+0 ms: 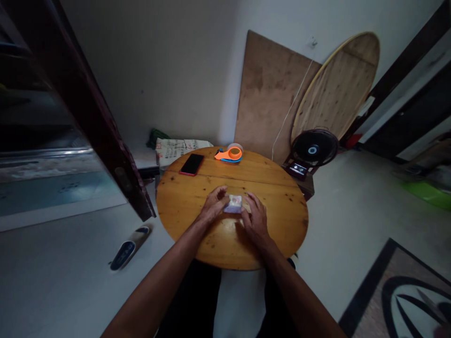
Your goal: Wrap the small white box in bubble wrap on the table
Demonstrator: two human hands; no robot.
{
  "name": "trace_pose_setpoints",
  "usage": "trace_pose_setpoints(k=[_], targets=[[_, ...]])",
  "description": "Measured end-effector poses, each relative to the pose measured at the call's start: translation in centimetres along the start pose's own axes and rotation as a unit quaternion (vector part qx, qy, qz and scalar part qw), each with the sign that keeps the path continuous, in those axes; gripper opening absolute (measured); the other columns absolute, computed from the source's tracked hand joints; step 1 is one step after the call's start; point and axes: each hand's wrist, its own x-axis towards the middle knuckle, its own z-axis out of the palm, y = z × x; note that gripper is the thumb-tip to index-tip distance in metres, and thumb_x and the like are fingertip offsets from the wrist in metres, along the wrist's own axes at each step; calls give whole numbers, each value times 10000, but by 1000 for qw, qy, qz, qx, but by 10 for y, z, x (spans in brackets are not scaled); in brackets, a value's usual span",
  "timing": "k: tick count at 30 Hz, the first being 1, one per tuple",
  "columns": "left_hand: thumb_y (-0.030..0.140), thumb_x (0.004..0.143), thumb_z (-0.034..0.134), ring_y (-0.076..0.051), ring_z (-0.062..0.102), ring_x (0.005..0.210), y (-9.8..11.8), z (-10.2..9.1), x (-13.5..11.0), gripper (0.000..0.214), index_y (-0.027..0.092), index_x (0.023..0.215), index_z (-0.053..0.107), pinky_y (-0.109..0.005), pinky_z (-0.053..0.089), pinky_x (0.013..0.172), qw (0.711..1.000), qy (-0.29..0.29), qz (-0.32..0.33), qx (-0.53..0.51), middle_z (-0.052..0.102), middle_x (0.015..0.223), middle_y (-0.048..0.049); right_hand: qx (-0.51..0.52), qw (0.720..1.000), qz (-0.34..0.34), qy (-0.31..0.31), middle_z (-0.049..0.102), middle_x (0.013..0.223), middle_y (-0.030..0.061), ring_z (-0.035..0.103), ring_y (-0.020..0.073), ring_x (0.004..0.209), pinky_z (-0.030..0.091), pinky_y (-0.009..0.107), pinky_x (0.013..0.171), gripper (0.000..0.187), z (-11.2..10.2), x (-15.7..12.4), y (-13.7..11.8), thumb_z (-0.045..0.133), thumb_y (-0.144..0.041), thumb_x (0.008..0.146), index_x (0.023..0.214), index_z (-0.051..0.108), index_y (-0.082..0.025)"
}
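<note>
A small pale packet lies near the middle of a round wooden table. My left hand rests on the table at the packet's left side, its fingers curled and touching the packet. On the other side my right hand lies flat on the wood, fingers stretched toward the packet's right edge. Whether either hand actually grips the packet is hard to make out in the dim light.
A dark phone and an orange and blue tape dispenser sit at the table's far side. A black fan, leaning wooden boards, a sandal on the floor and a patterned rug surround the table.
</note>
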Motion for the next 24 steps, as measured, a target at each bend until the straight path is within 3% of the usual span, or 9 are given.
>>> trace_pose_setpoints(k=[6,11,14,17,24], targets=[[157,661,657,-201,583,1046,-9,0,1,553,137,1204,557,-341,465,935,999,-18,15,48,625,1120,-94,71,996,45,1,511,1350,127,461,253,1261,372,459,1046,356,-2,6,3,476,-274,872,1205,575,-197],[165,656,690,-194,601,984,-13,-1,3,651,165,1283,515,-332,490,883,997,-19,29,72,601,1155,-102,96,993,66,-18,548,1313,132,485,272,1234,390,473,1025,396,1,32,9,538,-295,818,1197,588,-192],[166,643,705,-184,602,941,-12,-1,2,682,172,1294,504,-326,492,868,997,-12,21,69,597,1135,-97,162,976,135,-56,647,1153,114,594,258,1067,489,436,884,372,8,50,22,555,-326,787,1128,623,-194],[158,646,702,-185,602,928,-8,1,1,693,170,1306,489,-327,491,862,998,-18,18,59,588,1149,-106,228,949,188,-106,692,1044,101,644,240,946,511,410,843,328,13,66,32,611,-357,737,1008,669,-183],[152,643,709,-201,586,983,-6,1,0,704,152,1310,480,-348,467,901,998,-25,15,52,568,1187,-129,279,923,203,-173,704,800,32,638,186,758,509,314,723,238,23,93,27,647,-355,670,825,694,-181]])
